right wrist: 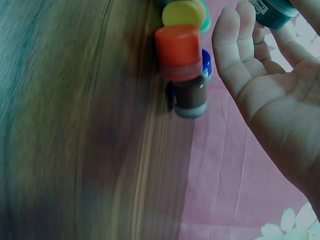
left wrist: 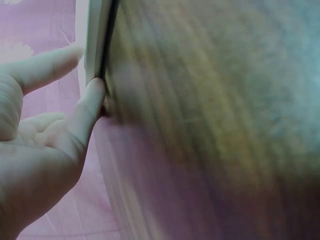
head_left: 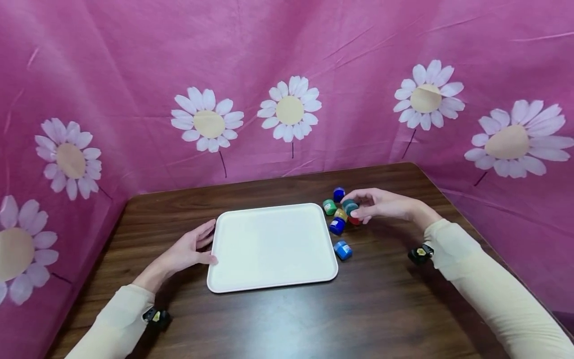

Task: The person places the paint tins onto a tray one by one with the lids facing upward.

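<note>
My right hand [head_left: 381,205] pinches a dark green paint jar [right wrist: 272,12] between thumb and fingers, above the other small jars. Under and beside it are a red jar [right wrist: 179,52], a yellow jar [head_left: 340,214], a green jar [head_left: 329,207] and a dark blue jar [head_left: 337,226]. The red one is partly hidden by the hand in the head view. My left hand [head_left: 186,252] touches the left edge of a white tray [head_left: 273,249], its thumb at the rim and its fingers fairly straight. Nothing lies on the tray.
The brown wooden table [head_left: 381,299] carries all of this. Another blue jar [head_left: 339,194] stands at the back, and a lighter blue jar [head_left: 343,250] sits by the tray's right edge. A pink curtain [head_left: 251,50] with white daisies hangs around the table.
</note>
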Demonstrator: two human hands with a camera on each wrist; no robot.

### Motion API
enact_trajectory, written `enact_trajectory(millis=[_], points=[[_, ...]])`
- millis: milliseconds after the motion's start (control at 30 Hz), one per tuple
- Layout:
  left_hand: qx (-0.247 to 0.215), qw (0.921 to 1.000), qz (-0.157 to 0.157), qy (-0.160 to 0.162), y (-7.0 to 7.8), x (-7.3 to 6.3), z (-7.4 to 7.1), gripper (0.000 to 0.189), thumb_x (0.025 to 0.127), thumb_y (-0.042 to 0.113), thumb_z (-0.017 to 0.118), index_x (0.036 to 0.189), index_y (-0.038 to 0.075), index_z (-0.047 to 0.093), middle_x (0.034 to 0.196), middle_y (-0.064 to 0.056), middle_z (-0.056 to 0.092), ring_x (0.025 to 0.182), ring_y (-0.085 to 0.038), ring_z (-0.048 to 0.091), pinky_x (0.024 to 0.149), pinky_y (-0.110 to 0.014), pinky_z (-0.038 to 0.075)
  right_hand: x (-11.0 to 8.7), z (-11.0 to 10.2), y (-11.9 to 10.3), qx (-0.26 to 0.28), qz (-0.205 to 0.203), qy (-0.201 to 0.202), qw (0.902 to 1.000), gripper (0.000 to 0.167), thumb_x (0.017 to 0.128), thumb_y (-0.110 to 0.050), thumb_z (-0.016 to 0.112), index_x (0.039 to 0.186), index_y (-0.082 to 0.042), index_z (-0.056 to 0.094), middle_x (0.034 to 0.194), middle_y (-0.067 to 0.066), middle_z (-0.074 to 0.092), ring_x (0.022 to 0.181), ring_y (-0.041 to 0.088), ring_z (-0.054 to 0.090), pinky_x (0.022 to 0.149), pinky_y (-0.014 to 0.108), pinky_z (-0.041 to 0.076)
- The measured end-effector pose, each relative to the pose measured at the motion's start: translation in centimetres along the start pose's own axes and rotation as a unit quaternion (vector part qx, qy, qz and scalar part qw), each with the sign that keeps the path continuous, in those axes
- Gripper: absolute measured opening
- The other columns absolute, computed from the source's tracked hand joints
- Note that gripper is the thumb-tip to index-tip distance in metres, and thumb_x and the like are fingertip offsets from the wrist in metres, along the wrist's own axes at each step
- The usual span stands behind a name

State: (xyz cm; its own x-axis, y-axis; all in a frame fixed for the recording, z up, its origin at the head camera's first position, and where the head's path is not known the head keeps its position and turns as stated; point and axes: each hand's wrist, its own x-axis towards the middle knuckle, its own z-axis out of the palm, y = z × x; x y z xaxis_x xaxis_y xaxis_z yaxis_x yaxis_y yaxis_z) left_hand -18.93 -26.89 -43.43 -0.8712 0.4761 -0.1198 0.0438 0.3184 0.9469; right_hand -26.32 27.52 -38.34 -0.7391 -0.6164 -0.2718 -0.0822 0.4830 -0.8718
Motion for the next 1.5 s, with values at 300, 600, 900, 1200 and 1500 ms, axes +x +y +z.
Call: enact_trajectory(millis=[300, 600, 900, 1200, 1500], points=[[0.032, 0.9987, -0.022, 0.032, -0.1, 0.1, -0.1, 0.098, 0.081, -0.002, 0.082, 0.159, -0.002, 0.022, 0.156, -0.033, 0.029, 0.119, -0.045, 0.057, 0.080, -0.031, 0.058, 2.0, 0.7, -1.4, 0.024, -0.032, -0.042, 0.9983, 0.048, 0.099, -0.023, 0.067, 0.141, -0.006, 0.052, 0.115, 0.033, 0.057, 0.095, 0.039, 0.057, 0.084, 0.052, 0.056], [0.041, 0.9988, -0.024, 0.007, 0.1, 0.1, 0.4, 0.097, 0.081, -0.005, 0.080, 0.159, -0.004, 0.022, 0.153, -0.034, 0.033, 0.101, -0.034, 0.062, 0.075, -0.031, 0.058, 4.3, 2.2, -3.3, 0.006, -0.036, -0.055, 0.9978, 0.057, 0.097, -0.031, 0.068, 0.146, -0.008, 0.050, 0.117, 0.024, 0.059, 0.100, 0.043, 0.061, 0.086, 0.053, 0.056], [0.049, 0.9984, -0.028, 0.012, -0.1, 0.2, 0.3, 0.095, 0.082, -0.004, 0.080, 0.158, -0.004, 0.023, 0.151, -0.033, 0.035, 0.102, -0.033, 0.061, 0.076, -0.031, 0.058, 7.1, 4.2, -5.4, 0.015, -0.061, -0.074, 0.9953, 0.055, 0.098, -0.031, 0.069, 0.144, -0.008, 0.051, 0.119, 0.015, 0.060, 0.108, 0.052, 0.054, 0.090, 0.058, 0.053], [0.053, 0.9977, -0.036, 0.022, 0.0, 0.3, 0.2, 0.095, 0.081, -0.006, 0.080, 0.158, -0.003, 0.024, 0.150, -0.033, 0.036, 0.103, -0.033, 0.060, 0.076, -0.031, 0.057, 9.9, 6.4, -7.2, 0.018, -0.094, -0.081, 0.9921, 0.050, 0.097, -0.031, 0.070, 0.141, -0.013, 0.055, 0.119, 0.013, 0.061, 0.104, 0.050, 0.057, 0.088, 0.051, 0.057], [0.041, 0.9982, -0.034, 0.025, 0.3, 0.2, 0.3, 0.096, 0.081, -0.008, 0.079, 0.159, -0.002, 0.023, 0.148, -0.033, 0.037, 0.103, -0.034, 0.059, 0.076, -0.031, 0.057, 12.0, 8.5, -9.4, 0.057, -0.114, -0.075, 0.9890, 0.053, 0.097, -0.035, 0.070, 0.143, -0.013, 0.056, 0.120, 0.021, 0.059, 0.094, 0.037, 0.062, 0.085, 0.048, 0.059]])
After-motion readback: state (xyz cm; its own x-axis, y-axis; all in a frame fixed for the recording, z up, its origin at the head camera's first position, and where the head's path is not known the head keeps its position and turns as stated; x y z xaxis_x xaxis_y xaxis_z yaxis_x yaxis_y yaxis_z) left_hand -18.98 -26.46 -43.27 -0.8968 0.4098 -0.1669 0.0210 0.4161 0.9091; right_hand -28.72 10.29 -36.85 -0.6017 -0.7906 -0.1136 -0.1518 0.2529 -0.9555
